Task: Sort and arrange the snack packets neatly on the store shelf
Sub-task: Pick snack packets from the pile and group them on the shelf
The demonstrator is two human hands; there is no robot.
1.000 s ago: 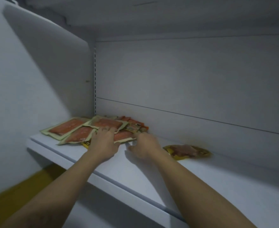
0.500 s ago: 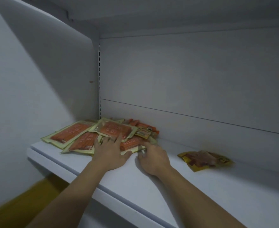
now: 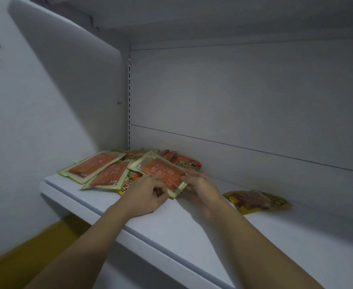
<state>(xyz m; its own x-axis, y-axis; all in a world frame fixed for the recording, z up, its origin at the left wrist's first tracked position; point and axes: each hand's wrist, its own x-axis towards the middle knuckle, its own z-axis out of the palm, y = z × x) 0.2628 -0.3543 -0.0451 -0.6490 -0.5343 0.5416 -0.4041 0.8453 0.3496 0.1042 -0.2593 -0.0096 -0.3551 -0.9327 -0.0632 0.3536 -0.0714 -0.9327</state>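
Several flat orange snack packets with pale green borders lie in a loose pile at the left end of the white shelf. One of these orange packets is tilted up off the pile. My left hand pinches its near left edge and my right hand grips its right corner. Smaller orange packets lie behind it against the back wall. A single yellow packet with brown contents lies apart on the shelf, to the right of my right hand.
The shelf bay has a white side panel on the left, a white back wall and another shelf overhead. A bare stretch of shelf runs to the right of the yellow packet. A yellow floor strip shows below left.
Both hands were pressing flat on the pile's near edge; now they have taken hold of the top orange packet and raised it. The view has shifted a little.
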